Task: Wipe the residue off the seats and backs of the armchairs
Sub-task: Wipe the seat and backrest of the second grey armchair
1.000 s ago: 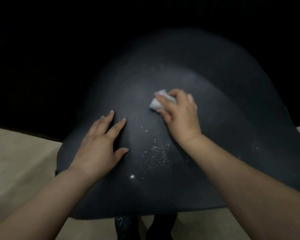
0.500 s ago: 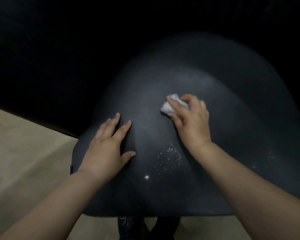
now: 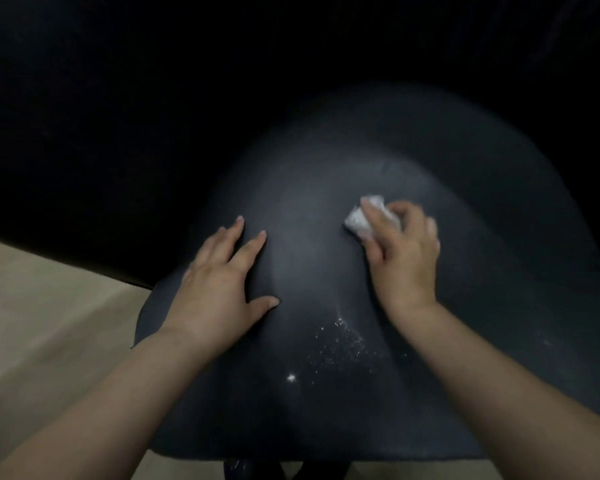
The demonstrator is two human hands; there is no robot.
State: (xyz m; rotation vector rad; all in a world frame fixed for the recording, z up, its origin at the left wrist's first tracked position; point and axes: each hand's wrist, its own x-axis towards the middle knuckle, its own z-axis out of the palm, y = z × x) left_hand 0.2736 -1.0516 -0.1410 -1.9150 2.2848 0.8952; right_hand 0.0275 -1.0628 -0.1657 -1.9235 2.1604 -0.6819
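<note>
A dark armchair seat [image 3: 482, 306] fills the middle of the view. My right hand [image 3: 404, 258] grips a small crumpled white cloth [image 3: 362, 220] and presses it on the seat, right of centre. My left hand [image 3: 219, 289] rests flat on the seat's left part, fingers straight and spread. White specks of residue [image 3: 340, 344] lie on the seat between my wrists, with one brighter crumb [image 3: 291, 377] nearer the front edge. The chair's back is lost in the dark above.
A beige floor [image 3: 42, 334] shows at the left and under the seat's front edge. The chair's dark base [image 3: 257, 471] shows just below the seat's front edge. Everything behind the seat is black.
The view has shifted, so the seat sits further right and lower. My right hand and the cloth have slid slightly right on the seat. My left hand stays flat on the seat.
</note>
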